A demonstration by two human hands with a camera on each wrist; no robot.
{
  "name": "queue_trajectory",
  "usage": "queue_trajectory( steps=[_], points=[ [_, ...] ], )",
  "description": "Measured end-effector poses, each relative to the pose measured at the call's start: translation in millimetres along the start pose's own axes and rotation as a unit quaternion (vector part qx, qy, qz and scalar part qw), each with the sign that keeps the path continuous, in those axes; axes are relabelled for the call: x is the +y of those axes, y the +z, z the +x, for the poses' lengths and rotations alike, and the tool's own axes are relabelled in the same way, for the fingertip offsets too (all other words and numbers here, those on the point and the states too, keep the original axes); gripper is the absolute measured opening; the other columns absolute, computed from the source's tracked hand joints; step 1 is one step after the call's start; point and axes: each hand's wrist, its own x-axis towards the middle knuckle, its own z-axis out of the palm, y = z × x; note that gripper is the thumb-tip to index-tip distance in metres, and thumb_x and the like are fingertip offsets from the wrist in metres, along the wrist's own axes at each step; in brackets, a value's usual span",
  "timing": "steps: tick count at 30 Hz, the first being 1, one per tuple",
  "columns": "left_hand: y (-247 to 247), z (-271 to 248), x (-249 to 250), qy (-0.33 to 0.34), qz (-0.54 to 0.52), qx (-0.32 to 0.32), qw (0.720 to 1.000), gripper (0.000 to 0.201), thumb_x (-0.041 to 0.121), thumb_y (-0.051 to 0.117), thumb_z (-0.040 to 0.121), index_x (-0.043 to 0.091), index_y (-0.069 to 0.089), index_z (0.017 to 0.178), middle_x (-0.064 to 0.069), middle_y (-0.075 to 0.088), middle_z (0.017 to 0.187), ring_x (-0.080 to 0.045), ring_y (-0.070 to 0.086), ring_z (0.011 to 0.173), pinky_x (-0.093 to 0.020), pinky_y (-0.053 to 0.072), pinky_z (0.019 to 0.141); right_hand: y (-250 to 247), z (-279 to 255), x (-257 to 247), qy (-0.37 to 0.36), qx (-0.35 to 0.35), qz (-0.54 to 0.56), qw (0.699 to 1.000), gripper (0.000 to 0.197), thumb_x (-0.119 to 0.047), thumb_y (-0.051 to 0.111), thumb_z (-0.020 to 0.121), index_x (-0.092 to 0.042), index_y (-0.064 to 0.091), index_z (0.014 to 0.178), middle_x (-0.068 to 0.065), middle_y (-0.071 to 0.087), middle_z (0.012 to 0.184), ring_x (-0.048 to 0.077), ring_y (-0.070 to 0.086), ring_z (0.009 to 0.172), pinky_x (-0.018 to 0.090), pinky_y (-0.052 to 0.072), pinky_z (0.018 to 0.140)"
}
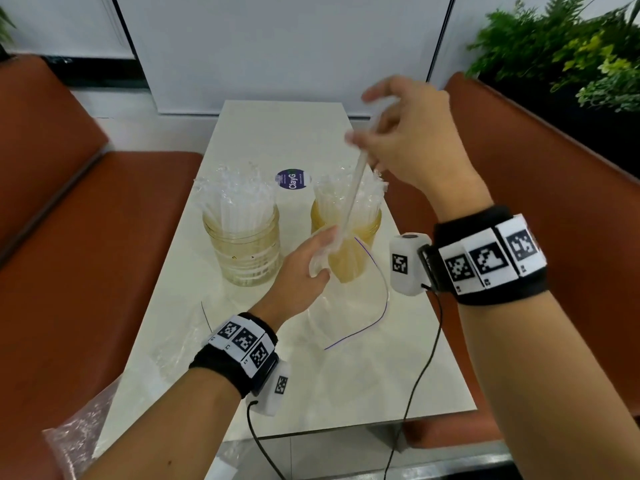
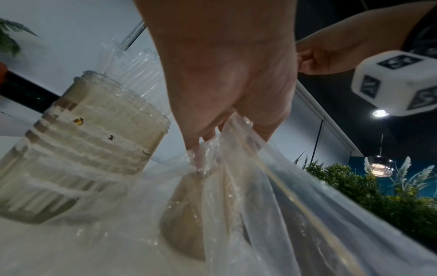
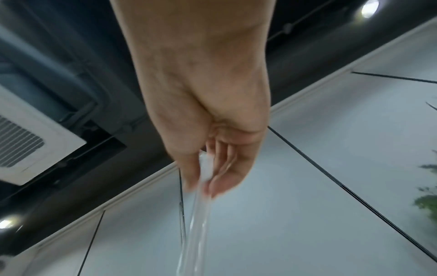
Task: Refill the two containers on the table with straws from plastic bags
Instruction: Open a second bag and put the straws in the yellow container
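Two jars stand mid-table, both packed with wrapped clear straws: a pale clear jar (image 1: 242, 244) on the left and an amber jar (image 1: 346, 237) on the right. My left hand (image 1: 304, 261) grips the mouth of a clear plastic bag (image 1: 349, 303) just in front of the amber jar. In the left wrist view the left hand (image 2: 224, 112) bunches the bag (image 2: 272, 205) beside the pale jar (image 2: 89, 142). My right hand (image 1: 398, 133) is raised above the amber jar and pinches the top of a wrapped straw (image 1: 355, 188), whose lower end reaches the bag's mouth. The right wrist view shows the right hand (image 3: 205, 168) pinching the straw (image 3: 196, 224).
The white table (image 1: 311, 393) runs between two orange benches (image 1: 86, 237). A round blue sticker (image 1: 291, 179) lies behind the jars. Another crumpled clear bag (image 1: 180, 341) lies at the left front, and one more (image 1: 79, 427) hangs off the near left corner. Plants (image 1: 571, 53) stand at the right.
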Motion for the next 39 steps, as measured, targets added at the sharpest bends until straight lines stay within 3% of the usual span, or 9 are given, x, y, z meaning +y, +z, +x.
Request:
queue_trajectory(
  steps=[4,7,18,23,27,31,35,37,39],
  points=[
    [2.2,1.6,1.0,0.007,-0.002,0.008,1.0,0.068,-0.014,0.059,0.087,0.018,0.05,0.146,0.014,0.045,0.151,0.0,0.038,0.143,-0.013,0.027,0.116,10.6,30.3,7.4,-0.119,0.213,-0.025,0.969,0.034,-0.024,0.054,0.1,-0.008,0.056,0.129,0.0,0.058,0.076,0.011,0.053,0.063,0.02,0.042,0.062],
    [0.5,2.6,2.6,0.005,-0.001,0.019,1.0,0.067,-0.014,0.058,0.087,0.018,0.051,0.145,0.014,0.048,0.149,-0.002,0.04,0.142,-0.009,0.029,0.113,25.2,49.4,18.9,-0.143,0.248,-0.038,0.957,0.028,-0.019,0.05,0.101,-0.005,0.057,0.125,-0.008,0.05,0.081,0.006,0.046,0.066,0.018,0.038,0.063],
    [-18.3,2.9,13.8,-0.017,-0.007,0.054,0.998,0.07,-0.012,0.06,0.087,0.023,0.048,0.147,0.009,0.06,0.134,-0.005,0.052,0.129,-0.002,0.035,0.101,108.4,36.8,113.2,-0.029,0.001,-0.23,0.973,0.041,-0.031,0.044,0.104,-0.016,0.05,0.142,0.011,0.066,0.112,0.03,0.059,0.106,0.041,0.049,0.084],
    [-25.8,0.6,21.6,-0.03,-0.032,0.029,0.999,0.085,-0.024,0.046,0.079,0.026,0.047,0.148,0.008,0.056,0.142,-0.011,0.05,0.135,-0.015,0.046,0.096,109.5,32.1,120.6,0.031,-0.182,-0.326,0.927,0.056,-0.045,0.019,0.106,-0.015,0.057,0.135,0.013,0.043,0.15,0.035,0.036,0.137,0.05,0.036,0.106],
    [-30.7,-1.2,23.3,-0.025,-0.036,0.027,0.999,0.089,-0.023,0.039,0.073,0.025,0.048,0.146,0.006,0.053,0.145,-0.01,0.048,0.138,-0.039,0.038,0.117,109.3,40.1,119.6,-0.036,-0.095,-0.254,0.962,0.06,-0.051,0.023,0.105,-0.019,0.029,0.156,0.011,0.033,0.159,0.031,0.031,0.145,0.048,0.031,0.115],
    [-33.6,-3.9,26.7,-0.028,-0.034,0.028,0.999,0.087,-0.02,0.04,0.072,0.024,0.048,0.146,0.004,0.052,0.144,-0.011,0.046,0.139,-0.045,0.035,0.12,114.9,30.7,129.5,-0.054,-0.257,-0.341,0.903,0.059,-0.048,0.018,0.106,-0.019,0.023,0.157,0.009,0.023,0.163,0.028,0.016,0.152,0.05,0.015,0.122],
    [-35.0,-6.7,36.4,-0.03,-0.041,0.037,0.998,0.081,-0.017,0.049,0.082,0.024,0.04,0.152,0.004,0.051,0.146,-0.011,0.048,0.139,-0.042,0.036,0.12,79.0,26.3,101.0,-0.103,-0.046,-0.165,0.98,0.057,-0.062,0.036,0.099,-0.023,0.065,0.128,0.004,0.065,0.126,0.022,0.055,0.119,0.038,0.043,0.1],
    [-35.9,-4.7,43.6,-0.044,-0.046,0.045,0.997,0.076,-0.004,0.05,0.087,0.027,0.036,0.154,0.006,0.049,0.148,-0.011,0.048,0.138,-0.044,0.037,0.118,57.2,18.7,84.1,-0.093,-0.114,-0.082,0.986,0.054,-0.072,0.047,0.089,-0.03,0.072,0.113,-0.01,0.07,0.101,0.009,0.063,0.091,0.029,0.05,0.081],
    [-37.7,-3.3,52.8,-0.041,-0.045,0.062,0.996,0.071,0.009,0.047,0.087,0.029,0.036,0.154,0.008,0.049,0.148,-0.013,0.049,0.137,-0.048,0.038,0.117,45.5,9.5,75.1,-0.064,-0.229,-0.103,0.966,0.046,-0.062,0.066,0.083,-0.033,0.069,0.119,-0.013,0.068,0.101,0.005,0.066,0.083,0.025,0.05,0.077]
  ],
)
